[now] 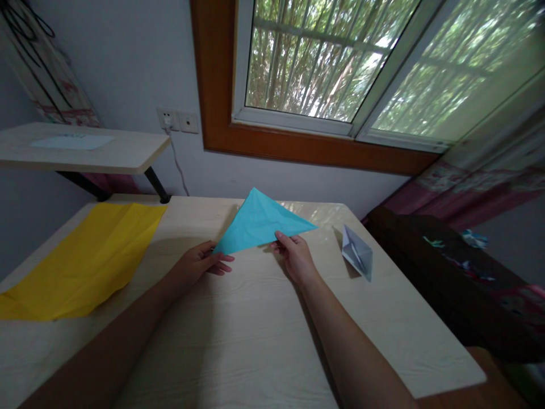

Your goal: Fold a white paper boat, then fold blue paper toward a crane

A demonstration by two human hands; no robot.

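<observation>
The single head-worn camera looks forward and down, close over the table [255,341], facing the window [340,68] wall

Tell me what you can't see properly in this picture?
All in the head view:
- Blue paper: its lower edge is hidden under the fingers of the left hand and right hand.
- Yellow paper: its left end is cut off by the picture's edge.
- Small grey folded paper: too small to tell its shape.
- Sheet on the shelf: too far away to read.

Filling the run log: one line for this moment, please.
left hand: holds blue paper triangle | right hand: holds same triangle | nearby: yellow sheet, grey folded paper
</observation>
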